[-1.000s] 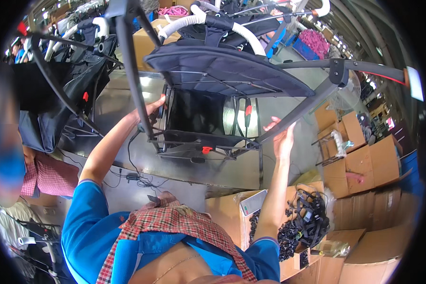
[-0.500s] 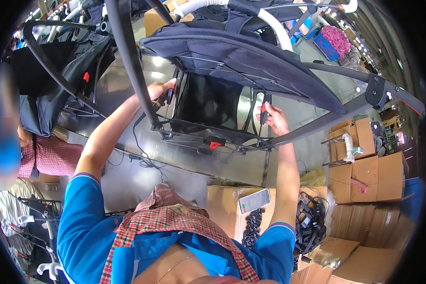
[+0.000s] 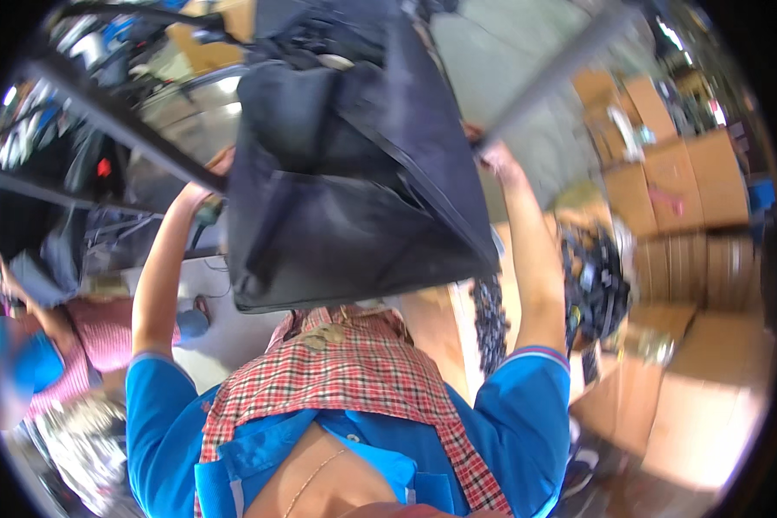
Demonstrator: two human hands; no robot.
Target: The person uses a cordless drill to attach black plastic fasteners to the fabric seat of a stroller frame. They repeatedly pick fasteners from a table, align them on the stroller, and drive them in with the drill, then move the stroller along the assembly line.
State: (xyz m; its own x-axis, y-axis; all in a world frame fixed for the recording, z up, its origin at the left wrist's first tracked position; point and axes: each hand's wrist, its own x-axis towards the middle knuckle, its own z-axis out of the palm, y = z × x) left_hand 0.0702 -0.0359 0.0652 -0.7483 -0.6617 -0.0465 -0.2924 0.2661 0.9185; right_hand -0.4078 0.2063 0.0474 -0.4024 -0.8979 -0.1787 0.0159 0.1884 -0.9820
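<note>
A stroller frame (image 3: 116, 112) of grey tubes stands tilted in front of me, smeared by motion. Its black fabric (image 3: 354, 233) hangs between my arms and hides much of the frame, with the lower edge just in front of my checked apron. My left hand (image 3: 215, 177) is closed round the tube on the left side, its fingers partly behind the tube. On the other side my right hand (image 3: 499, 161) grips the frame beside the right tube (image 3: 561, 73), partly covered by fabric. Below my left wrist shows a dark greenish thing (image 3: 207, 212), too blurred to name.
Cardboard boxes (image 3: 695, 181) are stacked at the right. Nearer, black straps and buckles (image 3: 597, 281) lie beside a row of small black parts (image 3: 490, 324). At the left a co-worker in a checked apron (image 3: 116, 332) is beside another black stroller (image 3: 34, 203).
The stroller has been tipped and turned, so its fabric now faces me and comes closer. The seat underside and the red catches are out of sight. Both hands have moved with the frame.
</note>
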